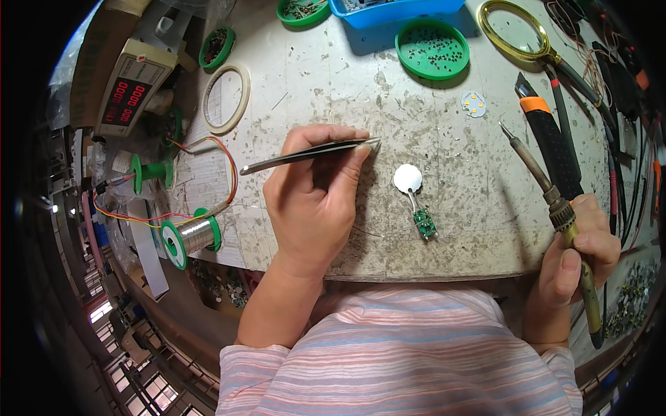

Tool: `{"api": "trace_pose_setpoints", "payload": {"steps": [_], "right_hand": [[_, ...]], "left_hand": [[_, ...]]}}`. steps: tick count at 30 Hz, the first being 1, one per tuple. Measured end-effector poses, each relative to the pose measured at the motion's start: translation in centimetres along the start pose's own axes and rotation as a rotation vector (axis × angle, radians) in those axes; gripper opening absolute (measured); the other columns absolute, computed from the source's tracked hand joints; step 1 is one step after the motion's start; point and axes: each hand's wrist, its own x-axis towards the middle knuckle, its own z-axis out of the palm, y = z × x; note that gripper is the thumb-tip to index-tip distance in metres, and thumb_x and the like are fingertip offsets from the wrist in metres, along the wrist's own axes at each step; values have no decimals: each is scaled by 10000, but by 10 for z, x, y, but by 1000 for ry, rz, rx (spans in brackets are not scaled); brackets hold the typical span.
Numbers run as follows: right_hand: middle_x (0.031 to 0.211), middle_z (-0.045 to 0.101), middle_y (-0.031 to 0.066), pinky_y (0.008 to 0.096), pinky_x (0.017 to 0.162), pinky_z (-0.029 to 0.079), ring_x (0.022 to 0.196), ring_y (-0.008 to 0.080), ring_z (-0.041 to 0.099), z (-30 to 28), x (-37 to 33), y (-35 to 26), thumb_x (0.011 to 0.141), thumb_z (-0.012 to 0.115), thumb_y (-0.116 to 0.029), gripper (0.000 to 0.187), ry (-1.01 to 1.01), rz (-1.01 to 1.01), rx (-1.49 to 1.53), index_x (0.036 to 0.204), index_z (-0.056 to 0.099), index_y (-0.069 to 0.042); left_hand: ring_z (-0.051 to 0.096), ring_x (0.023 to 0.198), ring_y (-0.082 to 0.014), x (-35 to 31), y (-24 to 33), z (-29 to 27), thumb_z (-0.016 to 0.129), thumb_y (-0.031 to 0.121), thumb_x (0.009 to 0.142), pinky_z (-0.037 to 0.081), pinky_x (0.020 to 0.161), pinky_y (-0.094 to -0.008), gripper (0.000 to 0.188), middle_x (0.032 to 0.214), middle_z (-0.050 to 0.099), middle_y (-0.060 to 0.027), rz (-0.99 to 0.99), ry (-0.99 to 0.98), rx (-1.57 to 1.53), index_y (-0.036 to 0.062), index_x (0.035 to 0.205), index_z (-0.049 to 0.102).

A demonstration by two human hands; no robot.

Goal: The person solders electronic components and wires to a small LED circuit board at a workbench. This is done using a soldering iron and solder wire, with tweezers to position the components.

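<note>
Pinched in my left hand [312,201] is a pair of metal tweezers [291,159], lying across the fingers with the tips toward the right. My right hand [586,253] grips a soldering iron [563,216] by its handle, its tip raised up and to the left. Between the hands, on the table, lies a white round disc [408,179]. Short leads join it to a small green circuit board [424,224]. Neither tool touches them. Farther back rests a second round board [474,105] with small yellow squares.
A solder spool [198,237] and a tape roll [227,99] stand at left, near a box with a red display [128,93]. Behind are a green dish of small parts [432,48] and a blue tray [395,15]. A magnifying glass [483,26] and an orange-and-black cutter [551,142] lie right.
</note>
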Motion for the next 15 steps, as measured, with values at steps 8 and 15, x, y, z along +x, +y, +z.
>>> {"api": "trace_pose_setpoints", "payload": {"steps": [8,15], "right_hand": [[772,442,47,394,718,340,705,181,358,0,-1,0,846,512,-205,210,0,3,-10,1000,440,-82],[758,435,33,387,711,337,700,173,360,1,1,-1,853,517,-211,199,16,3,-14,994,446,-90]], "left_hand": [[668,760,-111,0,-1,1,741,1,820,527,674,-221,199,862,690,-80,17,23,86,-16,975,617],[678,714,-136,-3,0,4,765,18,794,525,639,-241,183,840,690,-83,87,32,176,1,932,648]]}}
